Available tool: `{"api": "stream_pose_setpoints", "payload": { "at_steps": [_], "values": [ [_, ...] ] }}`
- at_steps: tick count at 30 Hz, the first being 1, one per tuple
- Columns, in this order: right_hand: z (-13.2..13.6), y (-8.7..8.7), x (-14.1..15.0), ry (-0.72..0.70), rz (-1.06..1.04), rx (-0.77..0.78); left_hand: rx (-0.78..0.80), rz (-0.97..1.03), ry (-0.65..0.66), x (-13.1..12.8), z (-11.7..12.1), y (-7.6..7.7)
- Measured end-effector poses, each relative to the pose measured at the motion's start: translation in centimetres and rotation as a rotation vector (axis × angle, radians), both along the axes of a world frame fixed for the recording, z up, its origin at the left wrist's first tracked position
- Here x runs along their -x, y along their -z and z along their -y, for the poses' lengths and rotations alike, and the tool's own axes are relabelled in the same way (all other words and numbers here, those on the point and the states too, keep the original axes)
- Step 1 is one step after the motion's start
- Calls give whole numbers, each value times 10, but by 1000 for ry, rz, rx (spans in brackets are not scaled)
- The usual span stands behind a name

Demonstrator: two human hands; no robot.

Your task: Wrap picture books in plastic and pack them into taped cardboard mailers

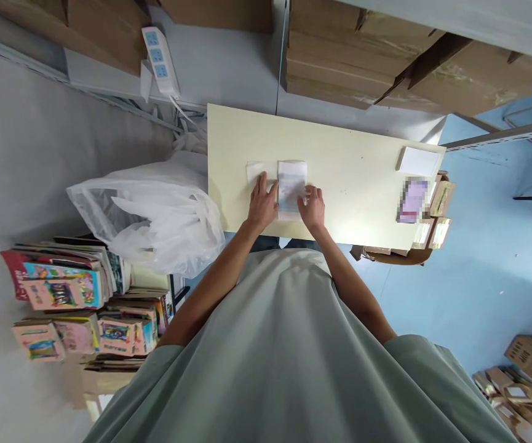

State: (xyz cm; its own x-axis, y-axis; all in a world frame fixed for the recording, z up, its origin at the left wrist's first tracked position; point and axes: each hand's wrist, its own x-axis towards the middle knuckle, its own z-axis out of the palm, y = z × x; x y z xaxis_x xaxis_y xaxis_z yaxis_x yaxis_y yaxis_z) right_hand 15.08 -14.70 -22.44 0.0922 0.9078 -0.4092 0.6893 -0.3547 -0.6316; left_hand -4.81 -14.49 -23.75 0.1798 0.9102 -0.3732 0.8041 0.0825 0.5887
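The left hand (262, 204) lies palm down with its fingers slightly spread, its grip apart. Its fingertips rest on a small white sheet (255, 168), and its thumb reaches to the left edge of the paper (292, 192). The right hand (313, 209) is on the other side, fingers bent and the thumb side at the paper's right edge; whether this grip is closed on that edge or only touching it, I cannot tell. The paper lies between the two hands on the table (358, 197), toward its left end and close to the person. It is white at the top, with a pale bluish print below that is too blurred to read.

At the table's right end is a flat white box (419, 161), and just nearer the person a purple item (413, 200), pixelated. Beyond that end, lower down, sits an open carton (413, 255) with small packs in and around it.

Left of the table bulges a white plastic bag (164, 215). Below it are piles of books (63, 292) with bright covers. Past the far edge of the table, at upper left, is a white power strip (160, 61), its cable running down toward the table's corner. Large brown boxes (334, 55) line the top. At lower right, more cartons (517, 394) lie on the blue floor (385, 283).
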Motion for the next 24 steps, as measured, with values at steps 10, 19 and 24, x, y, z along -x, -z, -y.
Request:
{"api": "stream_pose_setpoints", "payload": {
  "at_steps": [10, 19, 24],
  "values": [
    [22, -1, -90, 326, -324, 9, -33, 41, 114, -84, 16, -3],
    [43, -31, -171, 301, -191, -98, -11, 69, 192, -195, 20, 1],
    [46, -42, -162, 240, -208, -124, 4, 39, 272, -188, 14, -3]
  ]
}}
